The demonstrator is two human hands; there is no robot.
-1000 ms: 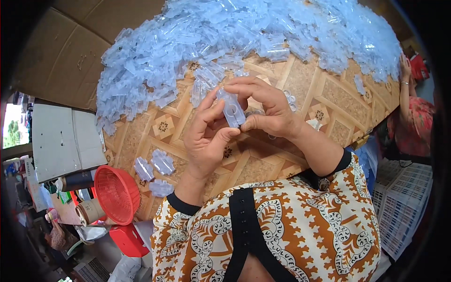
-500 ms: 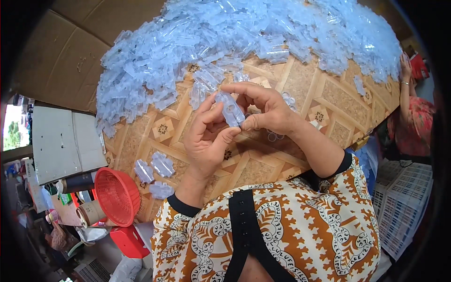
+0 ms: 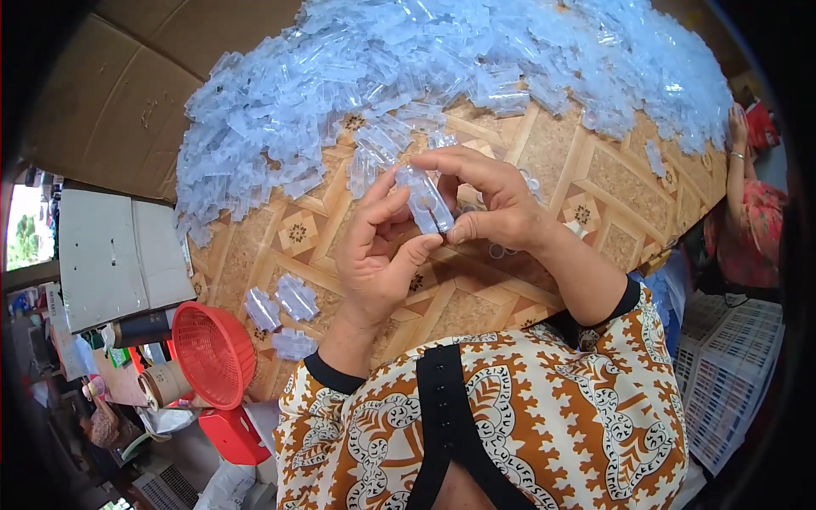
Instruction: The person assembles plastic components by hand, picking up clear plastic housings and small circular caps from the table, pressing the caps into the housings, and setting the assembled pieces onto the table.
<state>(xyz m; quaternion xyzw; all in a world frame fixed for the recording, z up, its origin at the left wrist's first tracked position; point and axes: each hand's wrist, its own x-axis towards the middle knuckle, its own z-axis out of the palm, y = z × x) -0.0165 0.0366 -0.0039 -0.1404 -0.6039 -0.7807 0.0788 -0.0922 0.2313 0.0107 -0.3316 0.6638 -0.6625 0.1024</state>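
The broad tabletop [image 3: 544, 217], printed with wood-tone lattice and cork-like panels, carries a huge heap of clear, bluish plastic pieces [image 3: 408, 68] along its far side — glossy, stiff-looking, overlapping at every angle. At the left stands a brown cardboard sheet [image 3: 85, 110], creased and matt; nearer on that side, a round red plastic basket [image 3: 243, 336] with latticed walls tilts on its side.

Near the middle, the left hand [image 3: 374, 259] and the right hand [image 3: 503, 204] share one clear, oblong plastic piece [image 3: 432, 218] with a rounded outline showing in it, raised over the table. The left fingers press its left edge, thumb at the near end; the right index finger and thumb grip it between far and near ends.

The step in hand seems to be close work on this single piece — a further move would call for even, light pressure, since the smooth walls could slip. Three loose clear ribbed pieces [image 3: 297, 297] lie near left, well apart from the heap; small, thin, translucent rings [image 3: 496, 251] lie beside the right hand.
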